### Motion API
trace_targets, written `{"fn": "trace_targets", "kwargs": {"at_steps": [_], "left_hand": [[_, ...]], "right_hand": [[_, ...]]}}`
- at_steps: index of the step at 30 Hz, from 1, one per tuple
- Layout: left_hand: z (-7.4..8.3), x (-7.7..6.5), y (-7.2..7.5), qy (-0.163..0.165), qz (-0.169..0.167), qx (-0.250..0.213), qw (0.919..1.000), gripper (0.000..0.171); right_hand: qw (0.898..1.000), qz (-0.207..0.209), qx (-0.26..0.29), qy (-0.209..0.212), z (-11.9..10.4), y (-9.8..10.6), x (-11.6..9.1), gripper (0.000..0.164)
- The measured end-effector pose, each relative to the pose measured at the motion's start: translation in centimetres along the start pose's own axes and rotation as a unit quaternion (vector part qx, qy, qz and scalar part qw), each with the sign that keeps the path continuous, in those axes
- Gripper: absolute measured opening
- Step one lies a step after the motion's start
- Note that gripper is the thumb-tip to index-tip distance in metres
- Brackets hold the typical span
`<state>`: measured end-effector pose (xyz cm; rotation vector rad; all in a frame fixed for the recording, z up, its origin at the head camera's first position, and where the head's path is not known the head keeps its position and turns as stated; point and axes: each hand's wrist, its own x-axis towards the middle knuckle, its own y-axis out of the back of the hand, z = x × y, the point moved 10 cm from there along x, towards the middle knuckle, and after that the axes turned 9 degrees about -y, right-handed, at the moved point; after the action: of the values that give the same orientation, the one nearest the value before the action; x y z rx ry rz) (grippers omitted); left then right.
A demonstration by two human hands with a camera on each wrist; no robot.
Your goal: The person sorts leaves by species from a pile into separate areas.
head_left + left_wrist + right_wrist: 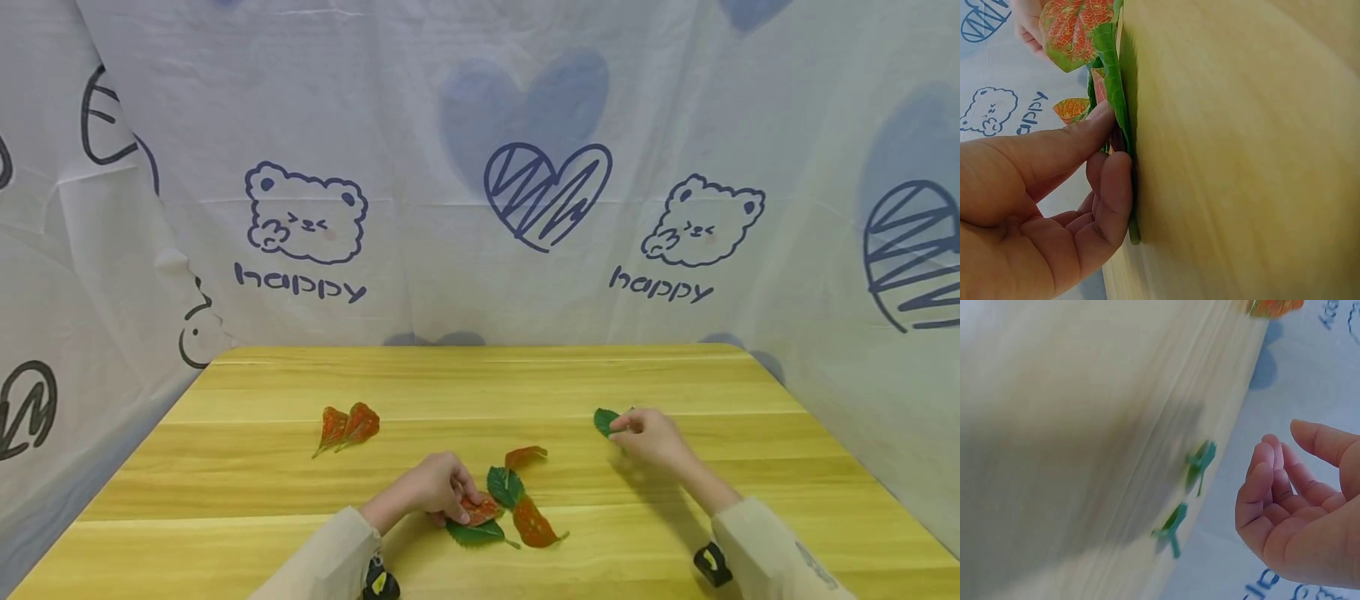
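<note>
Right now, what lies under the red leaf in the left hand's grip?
A green leaf pokes out beneath, stem exposed. The red leaf and left hand cover the rest; anything else there cannot be seen.

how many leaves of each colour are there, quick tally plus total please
Red-orange leaves: 5
Green leaves: 4 (two of these show separately in the right wrist view)
Total: 9 leaves
</note>
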<state>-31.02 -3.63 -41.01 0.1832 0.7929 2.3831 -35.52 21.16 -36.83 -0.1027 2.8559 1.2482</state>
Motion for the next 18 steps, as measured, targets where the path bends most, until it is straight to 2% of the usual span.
{"fn": "trace_targets", "kwargs": {"at_steps": [4,5,8,11,12,18], "left_hand": [[-0.1,0.0,0.0,0.004,0.000,-0.003,1.0000,0.015],[-0.1,0.0,0.0,0.005,0.000,-0.004,1.0000,0.015],[-0.1,0.0,0.0,0.007,0.000,-0.005,1.0000,0.015],[-0.1,0.0,0.0,0.011,0.001,-0.007,0.9999,0.015],[-0.1,0.0,0.0,0.011,0.001,-0.007,0.9999,0.015],[-0.1,0.0,0.0,0.012,0.004,-0.006,0.9999,0.015]], "right_hand": [[0.999,-0.024,0.036,0.034,-1.2,-1.0,-0.7,0.024],[0.997,-0.029,0.044,0.060,-1.6,-1.2,-0.9,0.024],[0.993,-0.045,0.056,0.091,-2.8,-1.9,-1.6,0.026],[0.991,-0.059,0.069,0.094,-3.9,-2.5,-2.4,0.024],[0.992,-0.065,0.072,0.081,-4.1,-2.7,-2.6,0.024],[0.986,-0.096,0.087,0.103,-6.2,-4.1,-3.7,0.019]]}}
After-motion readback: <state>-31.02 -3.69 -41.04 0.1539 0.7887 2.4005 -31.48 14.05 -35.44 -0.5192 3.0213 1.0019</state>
